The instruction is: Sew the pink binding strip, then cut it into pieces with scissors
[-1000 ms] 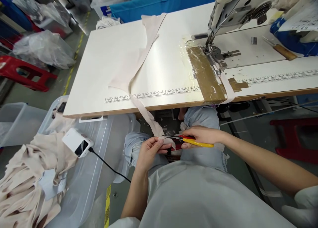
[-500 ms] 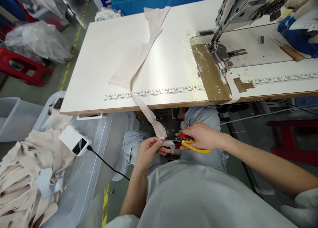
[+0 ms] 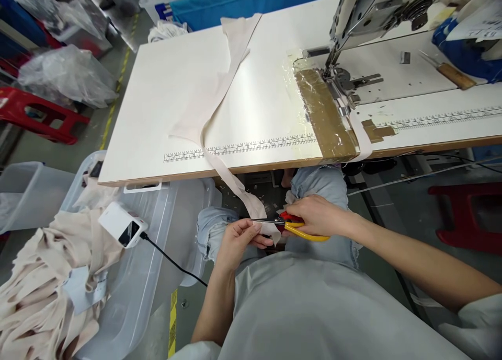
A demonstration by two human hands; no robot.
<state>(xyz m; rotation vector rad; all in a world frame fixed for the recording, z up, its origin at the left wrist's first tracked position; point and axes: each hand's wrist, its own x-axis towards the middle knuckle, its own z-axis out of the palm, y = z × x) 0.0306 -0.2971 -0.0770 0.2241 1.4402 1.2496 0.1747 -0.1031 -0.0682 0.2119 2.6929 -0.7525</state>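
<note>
A long beige fabric strip point(image 3: 219, 96) runs across the white sewing table point(image 3: 164, 99) and hangs over its front edge down to my lap. My left hand point(image 3: 239, 240) pinches the strip's lower end. My right hand point(image 3: 317, 216) grips scissors with red and yellow handles point(image 3: 298, 228); their blades lie across the strip right beside my left fingers. Both hands are over my knees, below the table edge.
A sewing machine point(image 3: 364, 15) stands at the table's right, with brown tape point(image 3: 325, 117) and a printed ruler point(image 3: 239, 148) along the front. A clear bin point(image 3: 157, 255) at my left holds beige fabric point(image 3: 43, 281) and a small white device point(image 3: 122, 225). Red stools point(image 3: 39, 120) stand on the floor.
The scissors have closed across the strip's end and shifted slightly left toward my left fingers. Both hands stay over my lap; the view has only wobbled.
</note>
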